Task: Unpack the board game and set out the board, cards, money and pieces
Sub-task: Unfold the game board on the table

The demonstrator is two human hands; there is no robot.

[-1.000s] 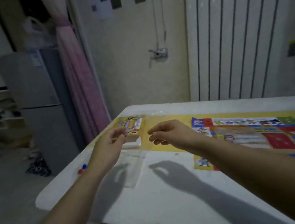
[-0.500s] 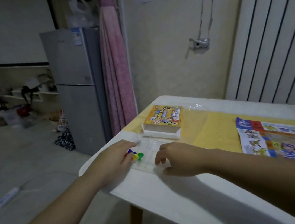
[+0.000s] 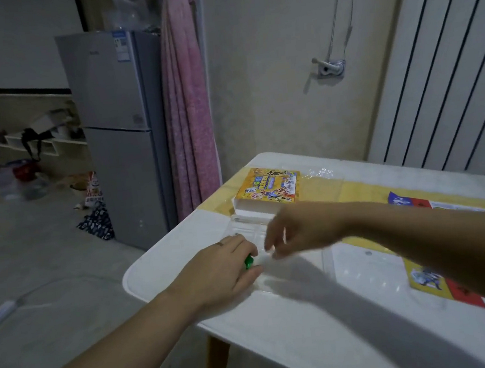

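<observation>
Dim, greyish indoor light with muted colours. Broad, soft shadows fall across the white bench (image 3: 166, 268) — darkest below the right hand (image 3: 300, 228), which is smeared by motion blur, while the left hand (image 3: 217, 270) is fairly sharp. Faint glare glints on the plastic film (image 3: 321, 173). Wide-angle distortion tilts the fridge (image 3: 121, 137).

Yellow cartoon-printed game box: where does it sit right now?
In the head view, the yellow cartoon-printed game box lies near the white table's far left corner, at the yellow mat's left end, just beyond the right hand.
</observation>
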